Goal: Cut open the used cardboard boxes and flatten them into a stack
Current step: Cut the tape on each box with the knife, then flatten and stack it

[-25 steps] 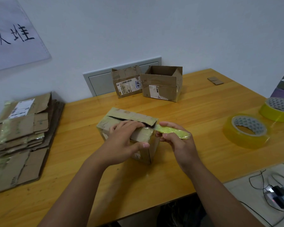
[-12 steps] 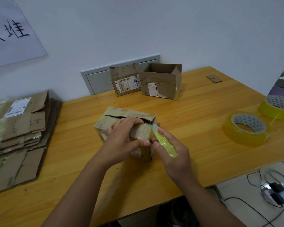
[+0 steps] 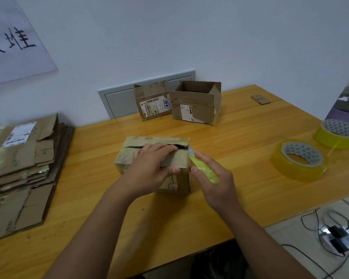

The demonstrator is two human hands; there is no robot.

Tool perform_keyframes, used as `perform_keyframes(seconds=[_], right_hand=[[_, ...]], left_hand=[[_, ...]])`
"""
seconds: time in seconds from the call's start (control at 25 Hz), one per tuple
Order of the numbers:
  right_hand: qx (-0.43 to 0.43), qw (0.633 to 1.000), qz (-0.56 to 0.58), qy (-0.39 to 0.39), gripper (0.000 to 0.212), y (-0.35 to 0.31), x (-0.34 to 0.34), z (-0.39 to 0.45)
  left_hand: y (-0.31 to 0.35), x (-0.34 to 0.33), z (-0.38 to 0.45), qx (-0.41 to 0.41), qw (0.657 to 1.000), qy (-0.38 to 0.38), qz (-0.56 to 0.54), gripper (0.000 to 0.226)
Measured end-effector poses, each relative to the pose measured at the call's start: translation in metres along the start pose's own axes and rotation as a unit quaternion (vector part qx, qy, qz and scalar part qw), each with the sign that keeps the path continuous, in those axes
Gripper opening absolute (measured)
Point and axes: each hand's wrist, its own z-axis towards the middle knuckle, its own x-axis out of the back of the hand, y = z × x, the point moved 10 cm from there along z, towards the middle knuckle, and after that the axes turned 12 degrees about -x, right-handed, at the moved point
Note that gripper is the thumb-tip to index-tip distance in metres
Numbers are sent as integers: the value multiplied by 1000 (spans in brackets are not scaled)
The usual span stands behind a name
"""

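Note:
A small taped cardboard box (image 3: 129,156) stands in the middle of the wooden table (image 3: 240,158), its top seam split along the far edge. My left hand (image 3: 151,168) lies on the box's top, fingers in the slit, thumb on the near right corner. My right hand (image 3: 214,180) grips a yellow-green utility knife (image 3: 204,168), whose tip touches the box's top right corner. A stack of flattened boxes (image 3: 22,164) lies at the left. Two more boxes stand at the back: a closed labelled one (image 3: 152,102) and an open-topped one (image 3: 196,105).
Two rolls of yellow tape (image 3: 298,160) (image 3: 336,132) lie at the right. Small cardboard scraps (image 3: 260,99) sit at the far right corner. Cables and a charger (image 3: 334,236) lie on the floor past the table's front right edge. A wall runs behind the table.
My right hand swung the knife from lying level beside the box to pointing up at its top right corner. My left hand kept holding the box's top.

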Motion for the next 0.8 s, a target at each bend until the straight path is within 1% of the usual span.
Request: perform_keyframes(seconds=[0.2,0.32,0.56,0.8], right_hand=[[20,1000,-7,6,38,-2,0,1],[54,997,-42,30,39,-10,2,-3],[164,977,-122,65,42,-34,-1,-25],[197,967,-149,60,41,-38,4,-38]], left_hand=[[-2,-1,-2,0,1000,29,5,59],[-2,-2,-2,-2,999,32,11,60],[-3,-2,-1,9,1000,26,8,59],[-3,0,-1,13,1000,21,-4,60]])
